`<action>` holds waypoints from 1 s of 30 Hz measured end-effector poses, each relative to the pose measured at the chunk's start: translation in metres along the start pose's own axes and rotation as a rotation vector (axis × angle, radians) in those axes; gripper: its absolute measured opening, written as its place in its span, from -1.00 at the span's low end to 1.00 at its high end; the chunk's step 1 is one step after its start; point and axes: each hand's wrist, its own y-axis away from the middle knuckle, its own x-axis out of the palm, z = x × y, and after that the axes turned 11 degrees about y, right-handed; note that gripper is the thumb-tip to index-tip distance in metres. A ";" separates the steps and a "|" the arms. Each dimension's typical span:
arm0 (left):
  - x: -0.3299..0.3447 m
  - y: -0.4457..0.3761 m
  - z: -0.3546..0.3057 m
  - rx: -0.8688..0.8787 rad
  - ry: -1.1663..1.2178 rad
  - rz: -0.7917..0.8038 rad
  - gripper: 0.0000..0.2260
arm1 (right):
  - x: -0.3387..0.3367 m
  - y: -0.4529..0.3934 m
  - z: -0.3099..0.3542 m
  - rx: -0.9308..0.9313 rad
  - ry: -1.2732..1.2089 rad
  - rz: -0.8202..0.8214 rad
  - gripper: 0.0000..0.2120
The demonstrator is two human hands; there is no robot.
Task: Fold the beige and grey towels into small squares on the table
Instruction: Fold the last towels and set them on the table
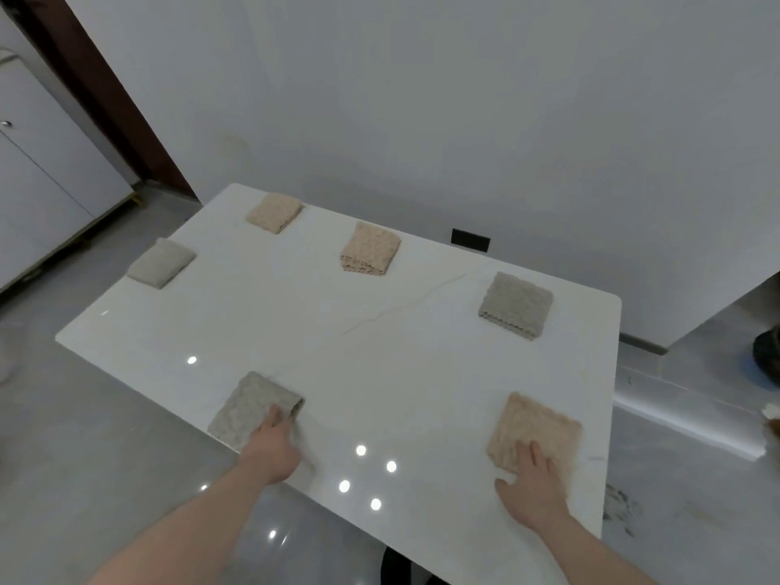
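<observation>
Several folded towel squares lie on the white table (337, 331). A grey one (249, 405) sits near the front left edge, and my left hand (274, 445) rests on its near corner, fingers over the cloth. A beige one (538, 428) lies at the front right, with my right hand (534, 479) flat on its near edge, fingers spread. Farther back are a grey square (515, 305) on the right, a beige square (371, 247) in the middle, another beige square (274, 212) at the far corner and a grey square (161, 263) at the far left edge.
The table stands against a white wall with a black socket (470, 239) low behind it. A white cabinet (38, 183) stands at the left. Grey floor surrounds the table, and a dark round object (766, 361) lies on the floor at the right.
</observation>
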 end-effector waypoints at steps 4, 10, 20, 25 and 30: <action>0.002 0.017 -0.008 0.021 0.001 -0.017 -0.26 | -0.002 0.016 0.016 -0.040 -0.024 -0.058 -0.17; 0.001 0.039 0.000 0.084 0.001 -0.016 -0.33 | -0.009 0.055 0.092 -0.234 -0.099 -0.078 -0.19; -0.044 0.008 0.055 0.102 -0.085 0.002 -0.40 | 0.001 0.080 0.187 -0.293 -0.096 -0.021 -0.21; -0.069 -0.028 0.077 0.214 -0.152 0.148 -0.19 | 0.020 0.085 0.255 -0.193 -0.181 -0.059 -0.22; -0.091 -0.038 0.101 0.330 -0.192 0.326 -0.33 | 0.048 0.101 0.321 -0.150 -0.236 -0.079 -0.22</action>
